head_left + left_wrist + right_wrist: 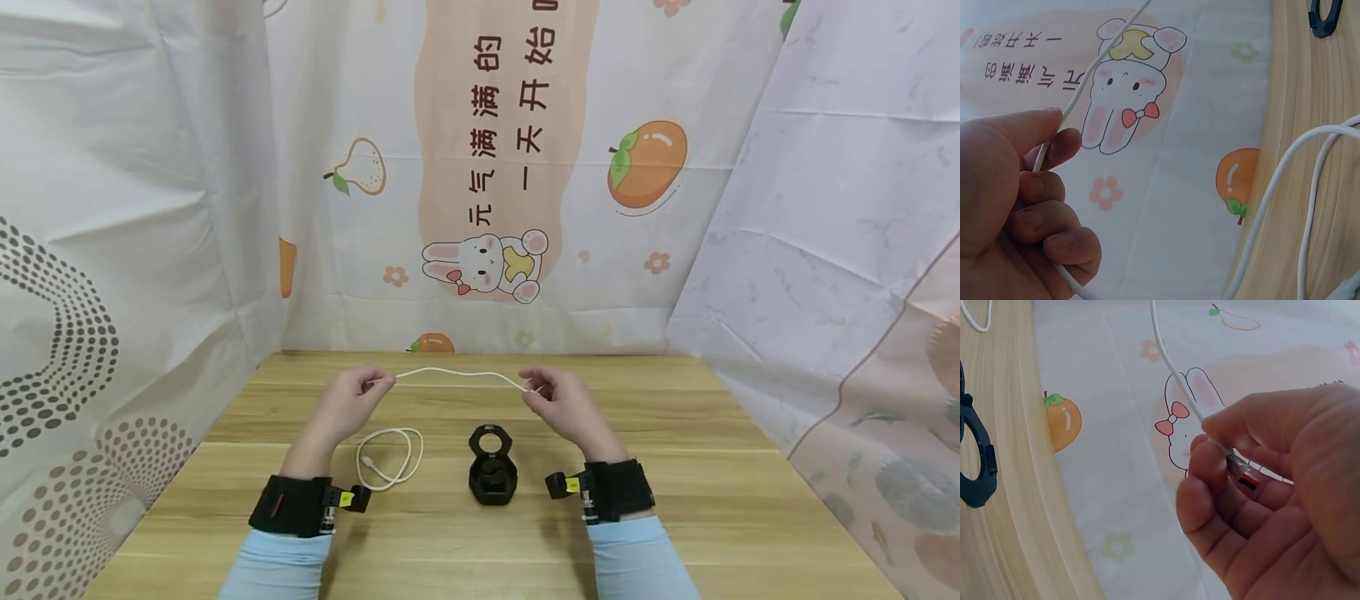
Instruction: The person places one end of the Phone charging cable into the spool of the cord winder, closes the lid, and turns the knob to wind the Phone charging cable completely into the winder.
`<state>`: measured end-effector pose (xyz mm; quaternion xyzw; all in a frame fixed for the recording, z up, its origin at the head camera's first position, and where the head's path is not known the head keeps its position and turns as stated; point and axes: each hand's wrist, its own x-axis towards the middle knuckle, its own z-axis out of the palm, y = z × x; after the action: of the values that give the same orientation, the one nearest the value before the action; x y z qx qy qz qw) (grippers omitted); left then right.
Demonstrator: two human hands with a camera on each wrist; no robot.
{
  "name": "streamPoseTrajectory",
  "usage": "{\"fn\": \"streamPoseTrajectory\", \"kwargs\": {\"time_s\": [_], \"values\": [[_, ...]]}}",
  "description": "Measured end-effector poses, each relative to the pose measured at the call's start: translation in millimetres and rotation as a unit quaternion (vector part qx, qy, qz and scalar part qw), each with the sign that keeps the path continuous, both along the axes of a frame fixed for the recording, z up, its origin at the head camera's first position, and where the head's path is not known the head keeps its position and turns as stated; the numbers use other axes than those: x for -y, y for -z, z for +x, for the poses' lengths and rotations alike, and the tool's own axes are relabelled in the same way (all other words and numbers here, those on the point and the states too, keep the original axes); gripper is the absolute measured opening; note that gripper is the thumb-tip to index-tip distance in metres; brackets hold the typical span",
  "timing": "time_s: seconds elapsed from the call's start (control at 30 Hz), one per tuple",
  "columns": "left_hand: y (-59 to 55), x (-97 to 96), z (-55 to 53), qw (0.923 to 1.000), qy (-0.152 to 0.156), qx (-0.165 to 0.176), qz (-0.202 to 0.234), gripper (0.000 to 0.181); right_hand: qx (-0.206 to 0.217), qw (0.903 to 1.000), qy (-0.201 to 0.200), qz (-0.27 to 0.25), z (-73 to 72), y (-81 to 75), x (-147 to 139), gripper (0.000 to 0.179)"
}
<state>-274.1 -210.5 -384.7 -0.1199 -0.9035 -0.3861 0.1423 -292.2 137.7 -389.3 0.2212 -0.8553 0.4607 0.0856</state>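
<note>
Hands point(351, 404) point(561, 404) (two); one cable point(459, 372), held

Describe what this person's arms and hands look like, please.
The left hand and right hand are bare. Light blue sleeves reach up to wide black wrist bands, each carrying a small black device with a yellow label.

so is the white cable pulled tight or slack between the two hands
Slack: in the head view the white cable curves between the left hand and right hand instead of running straight.
</note>
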Motion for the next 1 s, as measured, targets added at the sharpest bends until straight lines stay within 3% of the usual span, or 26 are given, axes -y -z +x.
{"fn": "streamPoseTrajectory", "kwargs": {"time_s": [0.27,0.5,0.77,1.0], "values": [[-0.6,-13.4,2.3,0.9985,0.043,-0.024,0.022,0.024,0.053,0.998,-0.022,-0.027,0.7,1.3,5,0.044],[1.8,-22.8,2.5,0.9945,0.087,-0.057,0.012,0.02,0.077,0.9946,-0.047,-0.051,1.7,1.6,10,0.024],[4.5,-43.2,6.2,0.9892,0.118,-0.086,-0.005,0.013,0.024,0.9983,-0.051,-0.014,6.9,-3.5,18,0.015],[2.1,-56.9,9.3,0.9875,0.131,-0.086,-0.012,0.015,-0.033,0.9953,-0.091,0.005,11.9,-9.3,24,0.012]]}}
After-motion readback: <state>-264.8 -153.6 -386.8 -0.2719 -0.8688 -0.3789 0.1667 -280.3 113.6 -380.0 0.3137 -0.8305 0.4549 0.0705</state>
